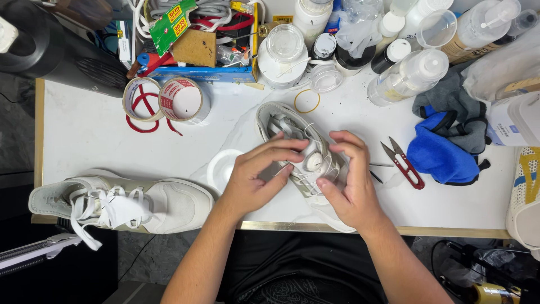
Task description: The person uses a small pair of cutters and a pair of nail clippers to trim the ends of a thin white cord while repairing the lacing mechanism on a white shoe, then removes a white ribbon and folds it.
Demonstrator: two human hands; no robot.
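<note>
A white sneaker (281, 124) lies on the white table (90, 129), its opening pointing away from me. Both hands hold it over its middle. My left hand (256, 174) grips the shoe's left side, with fingers reaching across to a round white dial (313, 161) on its top. My right hand (350, 180) clasps the shoe's right side, thumb beside the dial. Thin white laces run under my fingers. The shoe's toe end is hidden by my hands.
A second white sneaker (124, 205) with loose laces lies at the front left edge. Two tape rolls (169, 100), a red thread snipper (402, 162), a blue cloth (439, 155), a white lid (222, 166), a rubber band (307, 101) and several bottles (405, 76) crowd the back.
</note>
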